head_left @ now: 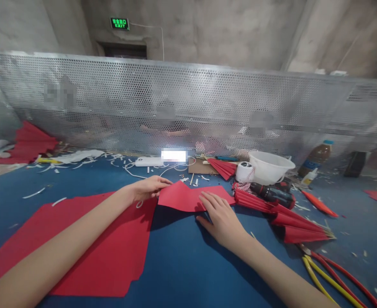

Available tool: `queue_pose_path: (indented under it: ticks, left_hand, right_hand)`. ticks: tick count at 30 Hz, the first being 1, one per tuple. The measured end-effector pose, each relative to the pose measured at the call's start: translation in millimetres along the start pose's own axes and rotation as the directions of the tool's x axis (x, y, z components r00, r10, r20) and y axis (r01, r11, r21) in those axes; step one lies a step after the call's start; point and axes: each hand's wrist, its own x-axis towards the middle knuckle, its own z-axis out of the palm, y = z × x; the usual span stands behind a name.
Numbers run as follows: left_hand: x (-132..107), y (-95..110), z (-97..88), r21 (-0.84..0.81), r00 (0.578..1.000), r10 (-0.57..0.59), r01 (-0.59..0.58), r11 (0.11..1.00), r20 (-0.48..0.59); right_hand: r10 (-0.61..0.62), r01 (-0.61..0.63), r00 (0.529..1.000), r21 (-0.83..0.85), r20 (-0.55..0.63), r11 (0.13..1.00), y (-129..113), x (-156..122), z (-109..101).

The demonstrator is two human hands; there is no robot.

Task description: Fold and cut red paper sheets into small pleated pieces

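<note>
Grip: neither hand clenched. Right hand [222, 218] lies open, fingers [211, 204] spread flat on a folded red paper sheet [185, 197] near its lower right edge. Left hand [148, 189] sits at the sheet's left end, fingers slightly curled; cannot tell whether they pinch the paper or only rest on it.

Sheet lies mid-frame on a blue work surface [175, 273], between the hands. Lower left, a larger flat red sheet [105, 244] lies just beside it. Right of the right hand: pleated red paper fans [291, 220], with a cordless drill [271, 194] touching them and a white plastic basin [268, 167] and roll of white tape [244, 172] behind. Lower right corner: yellow and red rods [332, 273]. Farther up, a white power bank [148, 161] with a white cable [137, 173], and white paper scraps [79, 164] scattered. A perforated metal panel [175, 94] runs across the frame behind the surface; green exit sign [120, 24] at upper left.
</note>
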Motion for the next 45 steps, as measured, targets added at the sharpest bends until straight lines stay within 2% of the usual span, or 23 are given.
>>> queue_pose_path:
  ticks: [5, 9, 12, 15, 17, 18, 19, 21, 22, 23, 24, 26, 28, 30, 33, 35, 36, 38, 39, 40, 42, 44, 45]
  left_hand:
    - [4.8, -11.8, 21.2, -0.155, 0.995, 0.095, -0.097, 0.983, -0.026]
    - [2.9, -14.3, 42.4, -0.304, 0.971, 0.224, -0.239, 0.922, -0.084]
    - [-12.2, -8.5, 66.8, -0.373, 0.957, 0.282, -0.289, 0.882, -0.075]
    - [-36.1, 2.7, 91.3, -0.489, 0.955, 0.295, -0.247, 0.836, 0.022]
    - [-51.9, 12.0, 101.4, -0.516, 0.945, 0.321, -0.244, 0.821, 0.063]
    - [-58.7, 15.9, 104.3, -0.506, 0.932, 0.357, -0.277, 0.817, 0.067]
    - [-64.7, 18.6, 106.1, -0.477, 0.904, 0.426, -0.365, 0.799, 0.022]
    - [-74.3, 18.7, 108.6, -0.291, 0.798, 0.582, -0.600, 0.745, -0.155]
    - [-78.3, 15.9, 110.2, -0.150, 0.745, 0.638, -0.666, 0.731, -0.197]
    - [-82.0, 11.6, 112.5, -0.021, 0.717, 0.667, -0.684, 0.729, -0.203]
    - [-85.6, 6.3, 115.5, 0.063, 0.727, 0.670, -0.669, 0.740, -0.152]
    - [-93.2, -3.8, 123.5, 0.113, 0.789, 0.614, -0.610, 0.784, 0.007]
    - [-101.9, -9.3, 132.5, 0.034, 0.833, 0.530, -0.541, 0.840, 0.156]
    - [-111.2, -8.6, 140.6, -0.099, 0.841, 0.485, -0.476, 0.874, 0.238]
    - [-121.3, -2.5, 149.3, -0.288, 0.837, 0.425, -0.336, 0.897, 0.345]
    - [-122.0, -1.4, 151.5, -0.369, 0.860, 0.374, -0.240, 0.898, 0.349]
    - [-119.8, -2.7, 150.9, -0.396, 0.886, 0.337, -0.198, 0.896, 0.319]
    - [-110.7, -8.1, 145.8, -0.430, 0.944, 0.229, -0.108, 0.897, 0.240]
    - [-104.2, -11.3, 141.4, -0.475, 0.979, 0.104, -0.007, 0.880, 0.178]
    - [-96.8, -14.2, 136.1, -0.521, 0.987, -0.015, 0.096, 0.848, 0.158]
    - [-81.4, -17.5, 124.3, -0.622, 0.981, -0.077, 0.174, 0.763, 0.180]
    - [-68.0, -17.4, 114.1, -0.697, 0.981, -0.062, 0.174, 0.696, 0.183]
    - [-62.9, -16.7, 110.5, -0.730, 0.984, -0.024, 0.147, 0.668, 0.176]
  right_hand:
    - [0.049, -0.049, 0.999, 0.034, 0.020, 0.998, 3.1, 3.8, 0.1]
    - [0.095, -0.095, 0.995, 0.062, -0.005, 0.994, 0.7, 4.4, -4.9]
    - [0.116, -0.093, 0.990, 0.240, -0.082, 0.966, -4.4, 5.4, -8.8]
    - [0.116, -0.027, 0.980, 0.472, -0.160, 0.881, -5.7, 7.0, -12.8]
    - [0.128, -0.016, 0.978, 0.556, -0.164, 0.831, -2.7, 7.5, -16.9]
    - [0.148, -0.026, 0.976, 0.583, -0.163, 0.812, -0.2, 7.5, -19.8]
    - [0.182, -0.041, 0.969, 0.615, -0.169, 0.788, 2.7, 7.4, -23.2]
    - [0.273, -0.077, 0.944, 0.680, -0.186, 0.729, 8.6, 6.8, -32.0]
    - [0.322, -0.092, 0.926, 0.711, -0.196, 0.697, 10.9, 6.2, -37.1]
    - [0.366, -0.101, 0.908, 0.739, -0.206, 0.666, 12.5, 5.3, -42.5]
    - [0.403, -0.106, 0.890, 0.763, -0.213, 0.638, 12.8, 4.2, -48.1]
    - [0.453, -0.101, 0.862, 0.796, -0.230, 0.597, 9.0, 0.6, -58.7]
    - [0.467, -0.075, 0.851, 0.825, -0.239, 0.560, -0.5, -4.4, -67.0]
    - [0.439, -0.023, 0.874, 0.887, -0.206, 0.462, -12.8, -10.0, -71.8]
    - [0.275, -0.080, 0.961, 0.970, 0.014, 0.228, -26.3, -17.6, -73.3]
    - [0.137, -0.189, 0.976, 0.969, 0.168, 0.158, -26.0, -21.5, -73.8]
    - [0.089, -0.221, 0.974, 0.965, 0.210, 0.143, -22.4, -22.9, -75.1]
    - [0.057, -0.226, 0.974, 0.965, 0.220, 0.130, -8.5, -24.5, -80.6]
    - [0.052, -0.228, 0.973, 0.966, 0.223, 0.120, 1.1, -24.4, -84.6]
    - [0.076, -0.241, 0.969, 0.962, 0.233, 0.130, 11.9, -23.6, -88.8]
    - [0.172, -0.277, 0.953, 0.945, 0.248, 0.173, 35.3, -19.3, -95.0]
    - [0.294, -0.375, 0.913, 0.869, 0.285, 0.322, 56.6, -12.0, -94.1]
    - [0.386, -0.365, 0.902, 0.816, 0.192, 0.449, 64.5, -7.8, -90.3]
